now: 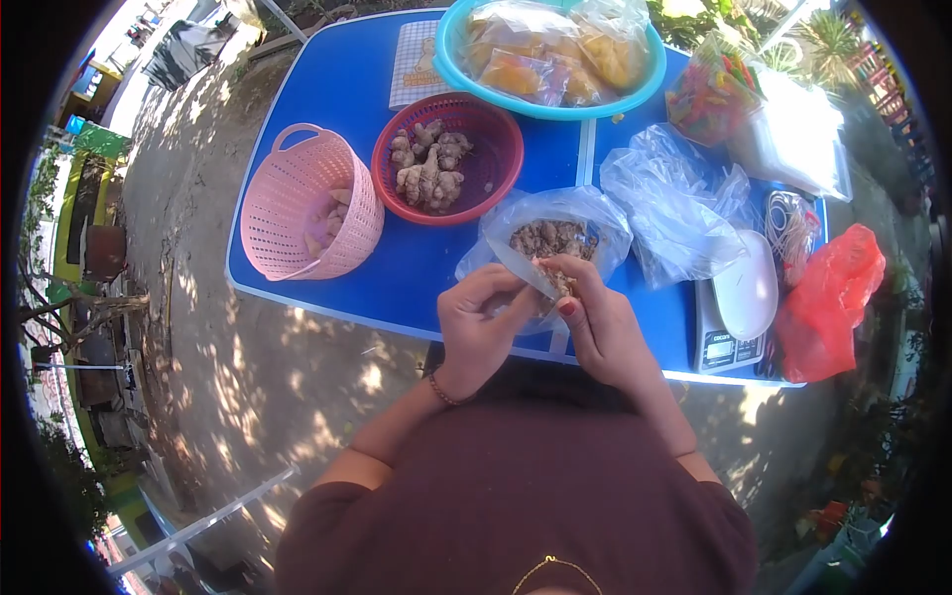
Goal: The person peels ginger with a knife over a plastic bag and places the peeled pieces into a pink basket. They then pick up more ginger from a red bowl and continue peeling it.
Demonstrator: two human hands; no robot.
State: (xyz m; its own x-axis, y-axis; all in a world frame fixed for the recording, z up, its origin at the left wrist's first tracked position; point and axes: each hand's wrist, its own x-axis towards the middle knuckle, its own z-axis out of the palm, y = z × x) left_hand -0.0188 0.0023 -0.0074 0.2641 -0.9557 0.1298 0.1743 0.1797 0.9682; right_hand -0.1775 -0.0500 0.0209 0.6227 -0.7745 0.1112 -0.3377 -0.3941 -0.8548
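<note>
Both of my hands are together over an open clear plastic bag (610, 220) that holds brown, rough scraps (551, 238). A knife (523, 268) with a broad pale blade slants across between them. My left hand (484, 322) is closed, its fingers along the lower side of the blade; the knife's handle cannot be made out. Between thumb and fingers, my right hand (602, 322) grips a small knobbly piece of ginger (566, 285), partly covered by the fingers. The blade meets this piece.
On the blue table (327, 89) stand a pink basket (288, 213) with pale pieces, a red basket (397, 203) of ginger roots (432, 169) and a turquoise basin (446, 59) of bagged goods. At right lie plastic bags (674, 193), a scale (746, 297) and a red bag (833, 307).
</note>
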